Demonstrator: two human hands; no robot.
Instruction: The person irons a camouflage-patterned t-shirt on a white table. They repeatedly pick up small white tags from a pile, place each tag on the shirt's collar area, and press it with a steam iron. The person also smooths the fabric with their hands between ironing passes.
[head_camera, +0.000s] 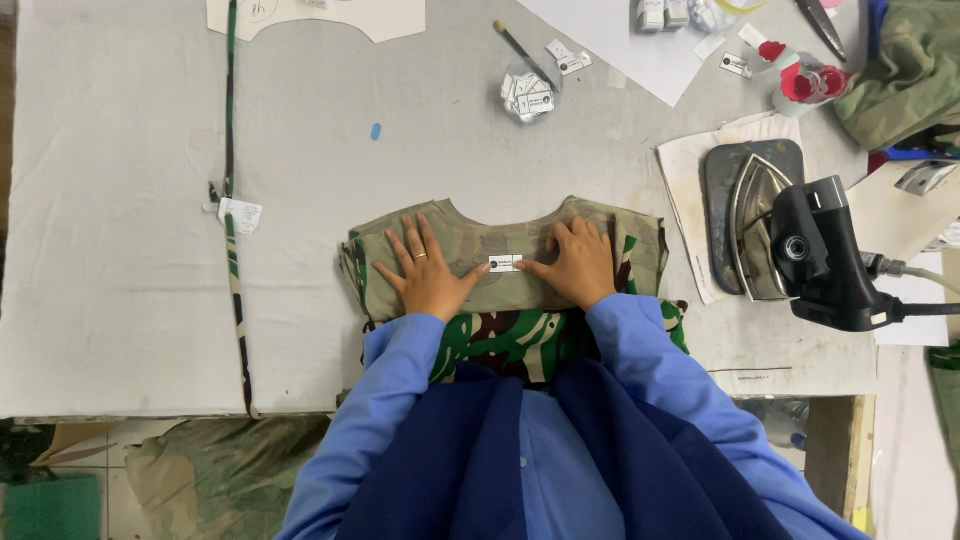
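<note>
A camouflage garment piece (640, 250) lies flat on the grey padded table (130, 300), its curved neckline facing away from me. A small white label (505, 263) sits in the middle of its pale inner side. My left hand (428, 270) presses flat on the cloth just left of the label, fingers spread, a ring on one finger. My right hand (577, 262) rests on the cloth just right of the label, with its thumb tip touching the label's edge. Both sleeves are light blue.
A steam iron (790, 240) rests on a dark mat at the right. A small clear cup of labels (528, 95) and a pencil stand behind the garment. A camouflage strip (232, 200) runs down the left. Paper patterns lie at the back. More camouflage cloth lies below the table.
</note>
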